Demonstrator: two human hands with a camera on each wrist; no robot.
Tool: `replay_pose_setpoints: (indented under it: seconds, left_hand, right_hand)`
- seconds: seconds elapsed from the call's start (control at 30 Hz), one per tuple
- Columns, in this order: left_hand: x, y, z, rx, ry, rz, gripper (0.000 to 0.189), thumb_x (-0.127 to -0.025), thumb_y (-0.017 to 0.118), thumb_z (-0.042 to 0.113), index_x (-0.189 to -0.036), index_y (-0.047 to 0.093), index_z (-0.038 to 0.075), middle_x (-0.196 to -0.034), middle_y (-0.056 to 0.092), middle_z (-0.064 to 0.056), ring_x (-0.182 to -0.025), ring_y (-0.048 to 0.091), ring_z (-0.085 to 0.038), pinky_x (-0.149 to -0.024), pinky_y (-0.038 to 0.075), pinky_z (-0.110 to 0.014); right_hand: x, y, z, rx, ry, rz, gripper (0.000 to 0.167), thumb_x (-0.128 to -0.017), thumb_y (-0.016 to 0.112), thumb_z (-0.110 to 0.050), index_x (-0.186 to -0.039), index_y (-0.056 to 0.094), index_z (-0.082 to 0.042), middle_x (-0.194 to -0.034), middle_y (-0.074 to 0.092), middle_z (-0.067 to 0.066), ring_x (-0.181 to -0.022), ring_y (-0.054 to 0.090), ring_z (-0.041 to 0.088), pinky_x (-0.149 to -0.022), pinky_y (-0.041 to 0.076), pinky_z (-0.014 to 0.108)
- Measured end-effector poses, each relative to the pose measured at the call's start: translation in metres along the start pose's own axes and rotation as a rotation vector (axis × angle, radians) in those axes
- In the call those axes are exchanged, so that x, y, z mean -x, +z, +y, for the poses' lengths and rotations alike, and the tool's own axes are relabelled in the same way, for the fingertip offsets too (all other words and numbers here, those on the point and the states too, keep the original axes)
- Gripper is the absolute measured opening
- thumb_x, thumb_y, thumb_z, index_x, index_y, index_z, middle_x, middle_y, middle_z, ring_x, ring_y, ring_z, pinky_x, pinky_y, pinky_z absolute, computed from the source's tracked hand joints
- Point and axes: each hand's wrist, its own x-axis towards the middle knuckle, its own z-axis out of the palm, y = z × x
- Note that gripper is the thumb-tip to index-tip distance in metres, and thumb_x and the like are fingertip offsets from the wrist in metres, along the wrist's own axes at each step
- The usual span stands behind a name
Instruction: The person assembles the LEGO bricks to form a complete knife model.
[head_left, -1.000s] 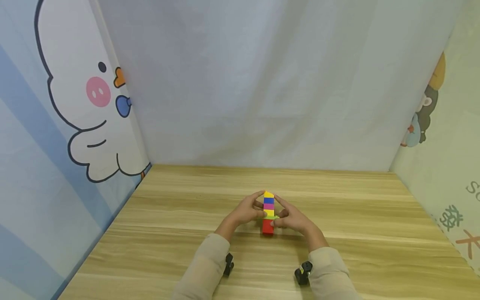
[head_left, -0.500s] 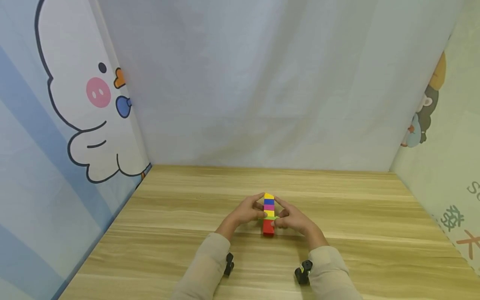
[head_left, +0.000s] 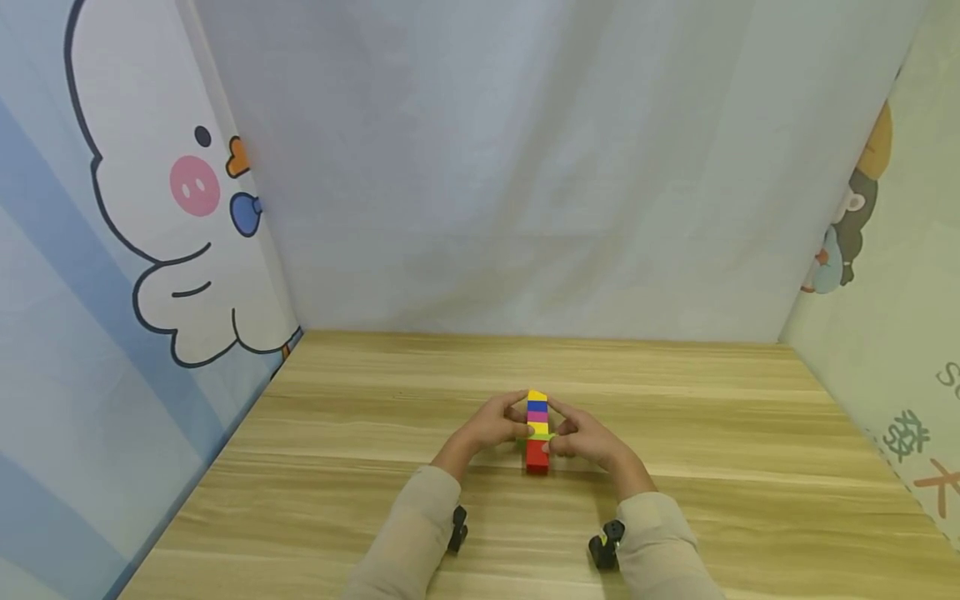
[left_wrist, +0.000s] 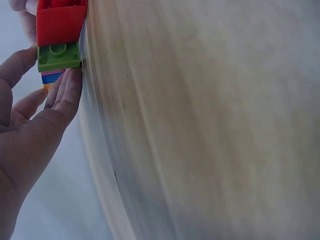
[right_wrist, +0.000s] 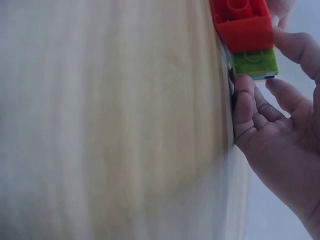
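A tower of toy building blocks (head_left: 537,406) is held between both hands in the head view. From the top it runs yellow with a slanted top, blue, purple, yellow, green and red. My left hand (head_left: 495,420) grips its left side, thumb on the lower yellow block and index finger up at the top. On the other side my right hand (head_left: 591,433) holds it, with the thumb by the red block (head_left: 537,458). Both wrist views show the red block's hollow underside. The green block (left_wrist: 59,57) juts out sideways, with left fingertips against it; right fingers touch it (right_wrist: 255,64) too.
The wood-grain table (head_left: 337,500) lies beneath the hands. A pale curtain (head_left: 525,167) hangs behind its far edge, and printed cartoon cloths (head_left: 172,275) flank the sides. Small black devices (head_left: 606,546) are strapped at both wrists.
The tower's top and bottom have shifted slightly down in the head view, toward the person. Both hands keep their grip and have hardly moved.
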Motion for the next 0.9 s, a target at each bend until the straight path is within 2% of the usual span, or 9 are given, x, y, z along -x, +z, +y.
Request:
replay_pose_setpoints:
  seconds: [0.23,0.53,0.77,0.9]
  left_hand:
    - [-0.006,0.001,-0.008,0.009,-0.013,0.014,0.064,-0.084,0.064,-0.002,-0.141,0.035,-0.002,-0.102,0.059,-0.017,-0.087,0.058,-0.023,-0.078,0.051,-0.037]
    - [0.007,0.0,0.009,0.043,-0.013,-0.014,0.061,-0.085,0.061,-0.006,-0.139,0.033,-0.009,-0.104,0.056,-0.023,-0.086,0.058,-0.024,-0.08,0.05,-0.041]
    - [-0.003,0.001,-0.007,0.021,-0.023,-0.005,0.063,-0.085,0.063,-0.001,-0.141,0.034,-0.004,-0.104,0.059,-0.017,-0.09,0.059,-0.024,-0.08,0.05,-0.039]
    - [-0.005,0.001,-0.011,0.019,-0.016,-0.007,0.062,-0.085,0.064,0.0,-0.14,0.035,-0.004,-0.106,0.059,-0.017,-0.091,0.06,-0.026,-0.08,0.05,-0.039]
  right_hand:
    - [0.0,0.001,-0.002,-0.003,-0.019,-0.005,0.076,-0.078,0.059,0.0,-0.143,0.02,0.008,-0.085,0.06,0.01,-0.071,0.055,0.019,-0.063,0.046,0.034]
    - [0.0,0.002,-0.002,0.012,0.012,0.006,0.074,-0.078,0.061,-0.002,-0.143,0.025,0.007,-0.088,0.06,0.012,-0.074,0.057,0.019,-0.068,0.047,0.034]
    - [0.002,0.003,-0.005,-0.004,0.035,0.012,0.074,-0.079,0.062,-0.003,-0.143,0.025,0.006,-0.092,0.059,0.013,-0.078,0.058,0.02,-0.073,0.048,0.036]
    - [0.002,0.003,-0.007,0.053,0.064,0.04,0.075,-0.08,0.065,-0.007,-0.143,0.027,0.004,-0.095,0.058,0.013,-0.08,0.057,0.021,-0.073,0.048,0.037]
